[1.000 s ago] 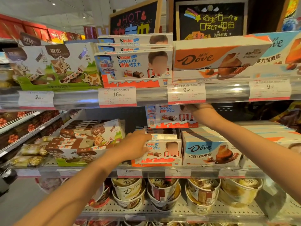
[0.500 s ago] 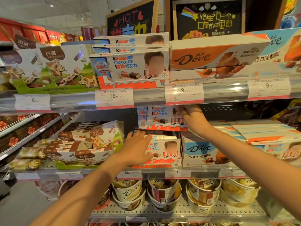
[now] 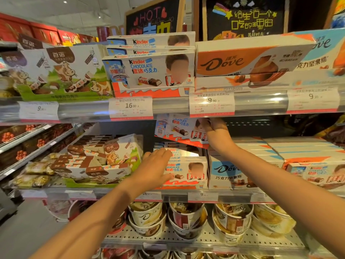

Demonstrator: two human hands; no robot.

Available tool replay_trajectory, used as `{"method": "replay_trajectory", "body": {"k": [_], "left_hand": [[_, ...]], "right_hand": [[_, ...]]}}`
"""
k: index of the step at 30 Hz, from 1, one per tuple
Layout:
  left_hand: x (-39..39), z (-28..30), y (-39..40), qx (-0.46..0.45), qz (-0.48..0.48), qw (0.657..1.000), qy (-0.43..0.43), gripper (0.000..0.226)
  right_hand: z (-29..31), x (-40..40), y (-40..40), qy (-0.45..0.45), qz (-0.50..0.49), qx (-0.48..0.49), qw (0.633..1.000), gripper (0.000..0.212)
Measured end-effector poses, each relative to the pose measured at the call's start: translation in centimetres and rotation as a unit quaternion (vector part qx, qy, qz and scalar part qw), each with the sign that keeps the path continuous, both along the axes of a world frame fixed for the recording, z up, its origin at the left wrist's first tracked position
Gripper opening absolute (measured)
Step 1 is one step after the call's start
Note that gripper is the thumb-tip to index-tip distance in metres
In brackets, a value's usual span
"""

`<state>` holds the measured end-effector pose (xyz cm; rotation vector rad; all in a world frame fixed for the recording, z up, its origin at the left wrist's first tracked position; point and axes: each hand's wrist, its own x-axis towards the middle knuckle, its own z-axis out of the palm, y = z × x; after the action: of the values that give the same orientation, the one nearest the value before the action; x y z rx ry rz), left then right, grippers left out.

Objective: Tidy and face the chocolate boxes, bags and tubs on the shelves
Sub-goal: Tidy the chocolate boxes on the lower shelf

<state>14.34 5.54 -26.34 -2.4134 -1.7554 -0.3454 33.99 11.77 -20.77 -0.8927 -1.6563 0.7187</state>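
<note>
Orange-and-white, the lifted Kinder box (image 3: 180,130) hangs tilted above the middle shelf (image 3: 233,195), its right end pinched in the right hand (image 3: 212,126), whose fingers curl over the box's upper corner just beneath the upper shelf rail (image 3: 168,106). That rail and its price tags (image 3: 211,103) cut off the top of the box, so its upper edge cannot be seen. Below it, the left hand (image 3: 155,170) lies flat with straight, slightly spread fingers across the stack of Kinder boxes (image 3: 186,171) on the middle shelf, palm down on the left part of the stack's top and front; it covers the left half of the front box's face, and it grasps nothing.

How many boxes sit in that stack is hard to count, since only thin edges show behind the hand. Just right of the stack stands a blue-and-white Dove box (image 3: 226,174), partly crossed by the right forearm, and further right another Kinder box (image 3: 323,174) lies at the frame's edge among flat pale cartons. Left of the stack sits a green tray of cow-print chocolate boxes (image 3: 97,165), some leaning. On the upper shelf stand more Kinder cartons (image 3: 149,71) and an orange Dove carton (image 3: 248,58). On the lower shelf, Dove tubs (image 3: 147,214) stand stacked, their tops hidden by the shelf edge above.
</note>
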Motion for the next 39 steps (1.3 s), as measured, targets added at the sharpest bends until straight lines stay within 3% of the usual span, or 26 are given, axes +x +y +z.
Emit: {"method": "replay_trajectory", "body": {"k": [3, 5, 7, 9, 13, 17, 24, 28, 33, 35, 39], "left_hand": [[-0.4, 0.1, -0.4, 0.010, -0.021, 1.000, -0.020, 0.055], [-0.6, 0.1, -0.7, 0.029, -0.030, 0.999, -0.014, 0.053], [-0.8, 0.2, -0.7, 0.049, -0.022, 0.998, 0.022, 0.055], [-0.8, 0.4, -0.7, 0.076, -0.011, 0.996, 0.053, 0.057], [-0.9, 0.7, -0.3, 0.058, -0.017, 0.995, 0.074, 0.052], [-0.8, 0.6, 0.0, -0.026, -0.012, 0.999, 0.042, 0.058], [-1.2, 0.7, 0.6, -0.056, -0.046, 0.997, -0.007, 0.058], [-1.1, 0.2, 1.0, -0.044, -0.034, 0.997, -0.045, 0.060], [-0.9, 0.0, 1.3, 0.028, -0.040, 0.999, -0.025, 0.057], [-0.7, 0.4, 1.5, 0.001, -0.044, 0.998, -0.033, 0.056], [-0.7, 1.1, 1.6, -0.052, 0.007, 0.998, -0.031, 0.066]], "right_hand": [[-0.4, -1.1, -0.2, -0.020, 0.021, -0.008, 1.000, 0.016], [-0.6, -1.3, -0.2, -0.056, 0.045, -0.073, 0.995, 0.019], [-0.8, -1.3, -0.2, -0.136, 0.070, -0.110, 0.982, 0.021], [-0.9, -1.2, -0.3, -0.243, 0.069, -0.071, 0.965, 0.020], [-0.8, -0.7, -0.6, -0.330, 0.039, -0.047, 0.942, 0.022], [-0.5, -0.3, -0.7, -0.326, 0.054, -0.087, 0.940, 0.020], [-0.3, -0.6, -0.4, -0.288, 0.065, -0.152, 0.943, 0.016], [-0.5, -0.3, -0.2, -0.282, 0.082, -0.174, 0.940, 0.012], [-0.6, 0.1, 0.1, -0.265, 0.065, -0.189, 0.943, 0.019], [-0.6, 0.2, -0.2, -0.330, 0.057, -0.144, 0.931, 0.021], [0.0, -0.5, -0.5, -0.491, 0.060, -0.066, 0.866, 0.035]]}}
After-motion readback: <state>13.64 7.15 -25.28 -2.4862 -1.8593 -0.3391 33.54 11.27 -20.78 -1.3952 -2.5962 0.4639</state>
